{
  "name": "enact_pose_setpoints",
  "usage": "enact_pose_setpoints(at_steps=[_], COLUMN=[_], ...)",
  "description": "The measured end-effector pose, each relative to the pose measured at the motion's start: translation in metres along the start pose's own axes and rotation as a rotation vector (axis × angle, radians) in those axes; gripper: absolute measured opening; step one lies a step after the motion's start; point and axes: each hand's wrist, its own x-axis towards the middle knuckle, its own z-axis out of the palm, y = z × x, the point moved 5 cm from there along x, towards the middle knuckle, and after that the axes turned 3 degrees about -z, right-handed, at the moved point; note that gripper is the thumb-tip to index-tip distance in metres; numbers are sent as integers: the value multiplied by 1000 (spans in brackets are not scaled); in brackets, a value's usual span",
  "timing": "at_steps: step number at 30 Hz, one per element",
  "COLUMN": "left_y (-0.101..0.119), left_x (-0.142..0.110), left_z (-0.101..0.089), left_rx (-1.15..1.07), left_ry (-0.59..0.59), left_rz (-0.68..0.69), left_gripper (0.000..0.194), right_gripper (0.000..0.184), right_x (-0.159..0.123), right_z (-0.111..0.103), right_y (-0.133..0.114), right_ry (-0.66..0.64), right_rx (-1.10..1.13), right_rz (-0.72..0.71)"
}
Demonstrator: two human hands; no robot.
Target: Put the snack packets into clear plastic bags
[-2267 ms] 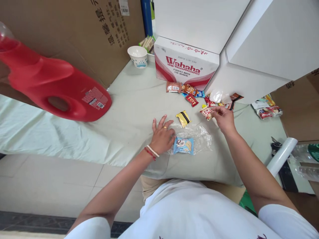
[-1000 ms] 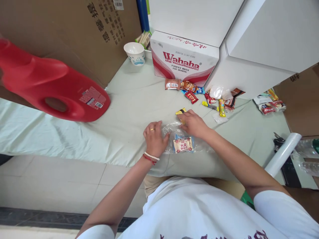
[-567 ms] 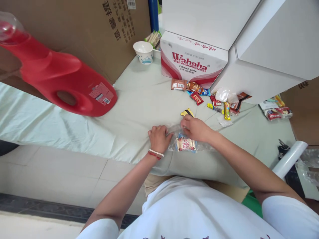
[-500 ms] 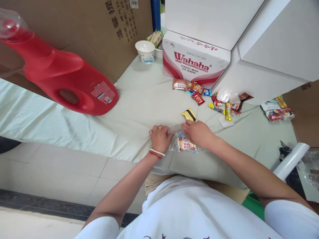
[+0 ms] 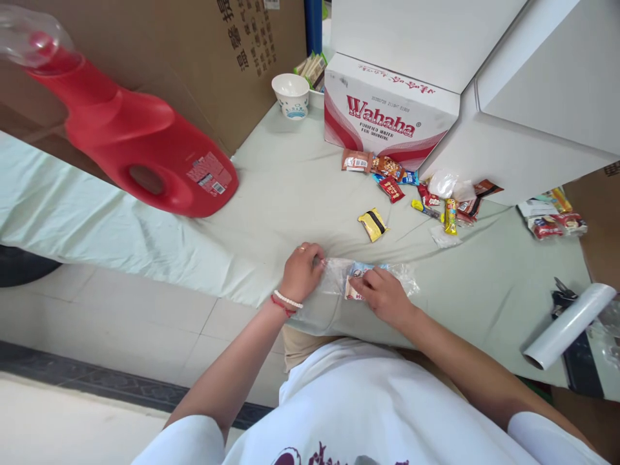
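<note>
My left hand has its fingers and thumb closed on the left end of a clear plastic film lying crinkled on the cloth. On that film rests a light blue and cream snack packet. My right hand is over the packet, its bent fingers gripping the cream part and hiding much of the print. Whether this is one packet or two stacked, I cannot tell. Just beyond the hands lies a yellow packet with a dark band, touched by neither hand.
Several wrapped snacks lie before a Wahaba-style white and red carton printed "Wahaha". A big red jug stands left, a paper bowl at the back. A plastic roll lies right, near the table edge.
My right hand has come away from beside the yellow packet and moved nearer, onto the blue and cream packet. My left hand has shifted slightly left, and the film now lies spread wider.
</note>
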Motion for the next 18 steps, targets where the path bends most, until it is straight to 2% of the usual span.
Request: enact_pose_setpoints(at_steps=[4,7,9,12,14,16,18], left_y=[13,35,48,62,73,85,93], left_x=[-24,-38,-42,-43,-45,-49,-53], left_z=[-8,8,27,50,56,60,64], left_rx=[-382,-693,-762,-592,-384,-173,28], left_ry=[-198,-311,-350,-285,-200,-148,-117], left_rz=[-154,-206,-184,-62,97,259,343], left_gripper=[12,19,19,13,22,29,33], right_gripper=[37,36,32,23,22,23,24], right_x=[-13,-15,-15,-15,-18,-23,-31], right_z=[15,19,15,0,-10,-14,-12], right_y=[-3,-6,-4,5,16,31,44], right_ry=[147,183,196,180,153,175,263], right_rx=[9,71,153,356,557,760,914], right_rz=[-36,-28,-16,-25,-1,117,284])
